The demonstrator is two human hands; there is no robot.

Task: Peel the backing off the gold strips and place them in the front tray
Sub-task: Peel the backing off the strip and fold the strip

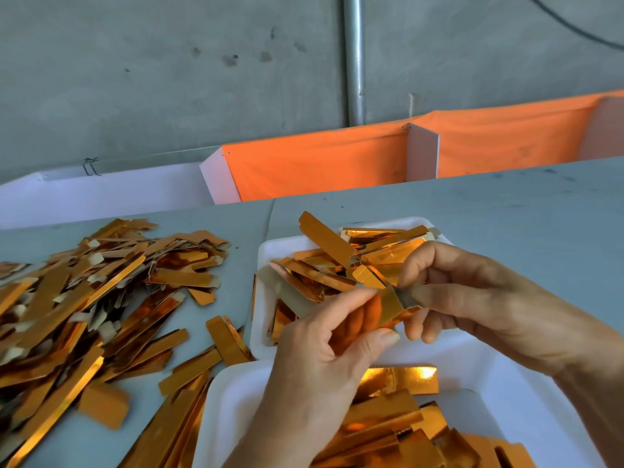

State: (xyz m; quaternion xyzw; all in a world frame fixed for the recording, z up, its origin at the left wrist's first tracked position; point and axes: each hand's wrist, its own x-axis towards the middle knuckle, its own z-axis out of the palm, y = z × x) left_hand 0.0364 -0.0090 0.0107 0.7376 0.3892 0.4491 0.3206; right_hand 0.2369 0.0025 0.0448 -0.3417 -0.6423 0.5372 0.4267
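over the near edge of the desk (pixel 506 204), both hands are up off the surface, working one gold strip (pixel 393 310) between them. left hand (pixel 324 352) pinches the strip's left part, thumb on the near side and fingers behind, so the foil stays taut. right hand (pixel 479 298) has its fingertips closed on a pale tab (pixel 407 297) at the strip's upper edge. that looks like the backing being lifted, though the spot is small and partly hidden by fingers, so i can't be sure how much has come free.

held right above the gap between the two white trays, which makes sense: short drop either way. the front tray (pixel 229 400), nearest the person, already holds a layer of flat shiny strips, so it reads as the finished bin. the far tray (pixel 266 251) is stacked with more strips, some showing pale paper, probably the feed stock.

loose pile (pixel 101 298) on the left of the desk mixes gold pieces with pale scraps, likely discarded backing and offcuts, kept out of the trays.

judgement: mid-peel. next needs a steady pull along the strip with the left grip firm. thin foil could crease or tear if the pull goes sideways.
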